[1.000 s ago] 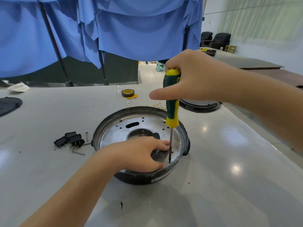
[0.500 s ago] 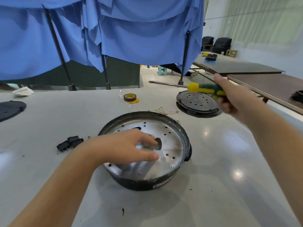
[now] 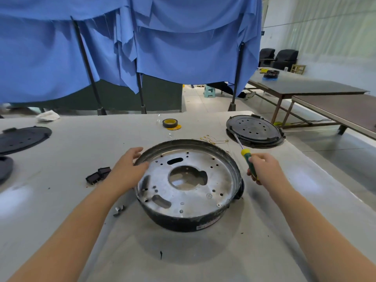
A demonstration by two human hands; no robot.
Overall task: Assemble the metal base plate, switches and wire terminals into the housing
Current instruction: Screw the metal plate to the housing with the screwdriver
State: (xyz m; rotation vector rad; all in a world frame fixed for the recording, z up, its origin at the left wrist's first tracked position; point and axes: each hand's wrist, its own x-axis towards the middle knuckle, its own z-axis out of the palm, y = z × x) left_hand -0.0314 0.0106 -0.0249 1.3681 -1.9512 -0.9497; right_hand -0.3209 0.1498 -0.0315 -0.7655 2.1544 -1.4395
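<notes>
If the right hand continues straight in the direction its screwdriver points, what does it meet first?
The right hand grips the screwdriver, whose shaft points away and to the left. Its tip seems to lie at the near rim of the black lid, so it would probably meet that first; depth is unclear.

A round black housing (image 3: 189,222) is set upright near the middle of the bench (image 3: 203,257). A perforated silver metal base plate (image 3: 183,192) is seated inside it. Black switches (image 3: 97,176) are clustered left of it; brass wire terminals (image 3: 213,139) are strewn just behind it.
</notes>
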